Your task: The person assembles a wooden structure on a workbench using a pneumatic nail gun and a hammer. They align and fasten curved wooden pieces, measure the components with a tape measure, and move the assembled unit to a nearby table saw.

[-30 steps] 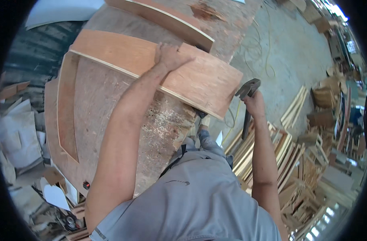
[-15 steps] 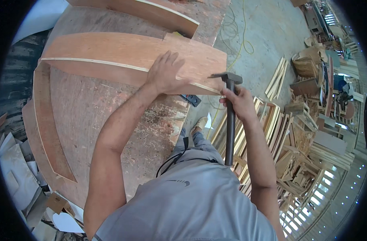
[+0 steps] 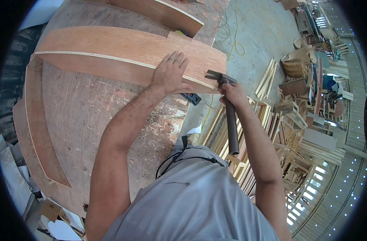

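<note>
- Plywood panel (image 3: 111, 44), long with curved edges, its flat face up: under the left hand, reaching far out to that hand's left; short right end just beyond the right hand.
- Left hand (image 3: 170, 77): palm down on the panel's near edge, fingers extended and slightly parted, thumb out to the right; pressed flat, grasping nothing.
- Right hand (image 3: 234, 95): closed round the hammer (image 3: 231, 126) high up, close below its head; handle hangs down toward the body. Hammer head at the panel's near right corner; cannot tell if touching.
- Table (image 3: 99, 116): worn, stained top, below and left of the left hand.
- Curved wooden strip (image 3: 37, 124): well left of the left hand, meeting the panel's far left end.
- Second plywood piece (image 3: 163, 14): beyond the left hand.
- Black tool (image 3: 193, 99): between both hands, just below the panel edge; kind unclear.
- Wood strips (image 3: 247, 140): stacked below the right hand.
</note>
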Demonstrator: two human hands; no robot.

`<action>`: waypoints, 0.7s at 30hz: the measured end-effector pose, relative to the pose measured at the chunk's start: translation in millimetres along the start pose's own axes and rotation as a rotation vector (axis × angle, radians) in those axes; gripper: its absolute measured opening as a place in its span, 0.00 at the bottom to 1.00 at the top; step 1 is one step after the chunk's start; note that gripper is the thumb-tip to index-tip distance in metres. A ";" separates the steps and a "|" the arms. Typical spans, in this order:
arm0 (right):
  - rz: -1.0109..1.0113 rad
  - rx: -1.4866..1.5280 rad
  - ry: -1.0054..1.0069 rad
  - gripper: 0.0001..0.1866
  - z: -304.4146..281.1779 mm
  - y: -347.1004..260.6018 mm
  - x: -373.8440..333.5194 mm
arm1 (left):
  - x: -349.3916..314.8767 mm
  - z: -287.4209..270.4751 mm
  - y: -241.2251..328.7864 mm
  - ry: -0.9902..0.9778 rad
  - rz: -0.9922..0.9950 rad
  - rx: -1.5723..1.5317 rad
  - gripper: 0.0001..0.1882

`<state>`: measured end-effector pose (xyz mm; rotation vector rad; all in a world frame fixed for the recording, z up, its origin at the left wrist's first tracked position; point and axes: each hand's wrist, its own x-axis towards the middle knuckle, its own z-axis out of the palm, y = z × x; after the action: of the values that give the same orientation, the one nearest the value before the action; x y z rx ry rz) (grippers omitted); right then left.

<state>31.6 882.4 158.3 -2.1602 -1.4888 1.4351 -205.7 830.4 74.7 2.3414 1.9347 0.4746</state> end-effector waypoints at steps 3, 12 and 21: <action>-0.077 -0.156 -0.054 0.12 -2.9 5.7 11.4 | 1.2 -3.2 2.2 -0.007 -0.008 0.012 0.53; 0.035 0.096 -0.012 0.13 2.6 -5.2 -37.1 | -0.6 -4.3 3.6 -0.093 -0.044 0.023 0.54; 0.056 0.136 0.128 0.12 15.7 -0.3 -11.3 | 2.4 -5.5 4.1 -0.089 -0.053 0.016 0.54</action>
<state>18.9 867.9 157.1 -2.1824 -1.2598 1.3447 -203.0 831.1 81.4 2.2729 1.9622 0.3454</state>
